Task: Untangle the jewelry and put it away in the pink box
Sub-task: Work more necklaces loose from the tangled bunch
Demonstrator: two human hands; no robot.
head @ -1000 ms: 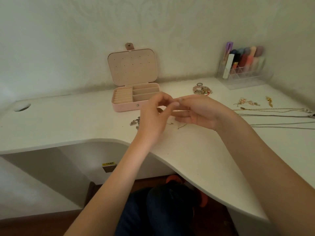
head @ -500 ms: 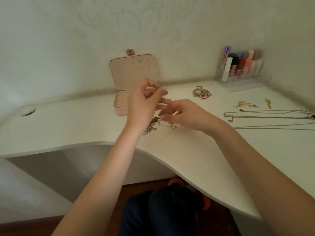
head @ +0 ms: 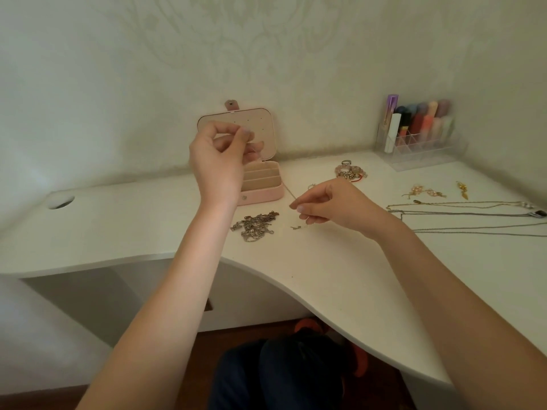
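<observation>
The left hand [head: 219, 164] is raised in front of the pink box [head: 260, 184], hiding its left half and part of the open lid; its fingertips pinch one end of a thin chain [head: 288, 192], too fine to follow fully. The right hand [head: 334, 207], at four o'clock from the box, pinches the chain's lower part, the clasp end dangling just above the desk [head: 148, 220]. A tangled jewelry heap [head: 254, 226] lies at six o'clock from the box. Long necklaces [head: 461, 214] at three o'clock run off the frame edge
</observation>
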